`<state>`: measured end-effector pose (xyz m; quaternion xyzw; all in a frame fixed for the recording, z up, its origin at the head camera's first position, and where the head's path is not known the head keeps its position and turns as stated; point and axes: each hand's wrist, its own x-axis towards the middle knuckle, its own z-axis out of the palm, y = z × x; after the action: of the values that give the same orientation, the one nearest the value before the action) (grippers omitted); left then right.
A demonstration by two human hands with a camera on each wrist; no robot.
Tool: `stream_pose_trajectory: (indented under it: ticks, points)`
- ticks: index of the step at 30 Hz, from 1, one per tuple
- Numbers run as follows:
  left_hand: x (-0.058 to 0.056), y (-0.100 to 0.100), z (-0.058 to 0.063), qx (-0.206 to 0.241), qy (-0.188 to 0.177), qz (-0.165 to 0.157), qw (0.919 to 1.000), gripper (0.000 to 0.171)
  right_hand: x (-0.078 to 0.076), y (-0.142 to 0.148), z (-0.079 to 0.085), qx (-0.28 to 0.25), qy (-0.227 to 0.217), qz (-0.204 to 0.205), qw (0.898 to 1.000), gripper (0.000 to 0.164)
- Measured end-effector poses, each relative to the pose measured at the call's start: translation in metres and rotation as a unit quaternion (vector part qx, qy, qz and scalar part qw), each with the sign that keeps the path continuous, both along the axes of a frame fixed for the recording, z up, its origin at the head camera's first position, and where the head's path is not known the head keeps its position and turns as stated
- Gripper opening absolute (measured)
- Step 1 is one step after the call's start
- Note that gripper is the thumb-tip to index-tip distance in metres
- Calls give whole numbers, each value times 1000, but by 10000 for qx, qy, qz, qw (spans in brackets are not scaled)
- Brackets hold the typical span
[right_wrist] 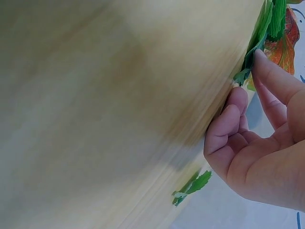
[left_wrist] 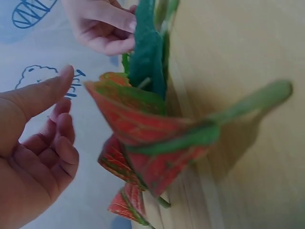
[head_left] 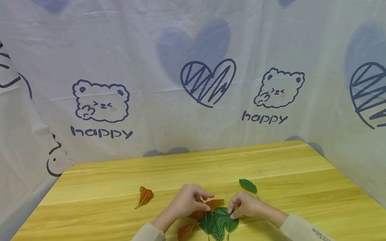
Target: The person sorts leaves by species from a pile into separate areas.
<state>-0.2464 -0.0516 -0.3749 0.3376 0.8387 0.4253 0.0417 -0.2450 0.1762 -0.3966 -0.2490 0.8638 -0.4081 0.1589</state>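
Several green leaves [head_left: 218, 227] lie fanned and overlapping near the table's front edge. My right hand [head_left: 244, 204] is at the right edge of this fan, pinching the rim of the rightmost green leaf [right_wrist: 252, 57] between thumb and fingers. My left hand [head_left: 192, 199] hovers above the red-orange leaves just left of the fan, its fingers loosely bent with nothing between them. One red leaf [left_wrist: 157, 138] looms close in the left wrist view, its thick green stem pointing right. Another red-orange leaf [head_left: 216, 204] shows between the hands, and part of the group is hidden under the left hand.
A lone red-orange leaf [head_left: 145, 195] lies farther left on the yellow wooden table [head_left: 103, 222]. Beyond the right hand is a single green leaf [head_left: 248, 185]. A white cloth [head_left: 159, 119] printed with hearts and bears hangs behind and along both sides.
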Motion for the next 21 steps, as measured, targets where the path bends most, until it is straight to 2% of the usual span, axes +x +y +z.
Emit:
stream_pose_trajectory:
  ticks: [6,10,21]
  points:
    - [-9,5,-3,-230,366,-64,9990,30,0,0,0,-7,12,10,10000,5]
    - [-13,8,-4,-392,456,-78,9982,27,0,1,0,-15,5,-2,10000,5]
    - [-19,15,-6,-536,41,-60,9985,20,-1,2,-1,-37,-36,29,10000,5]
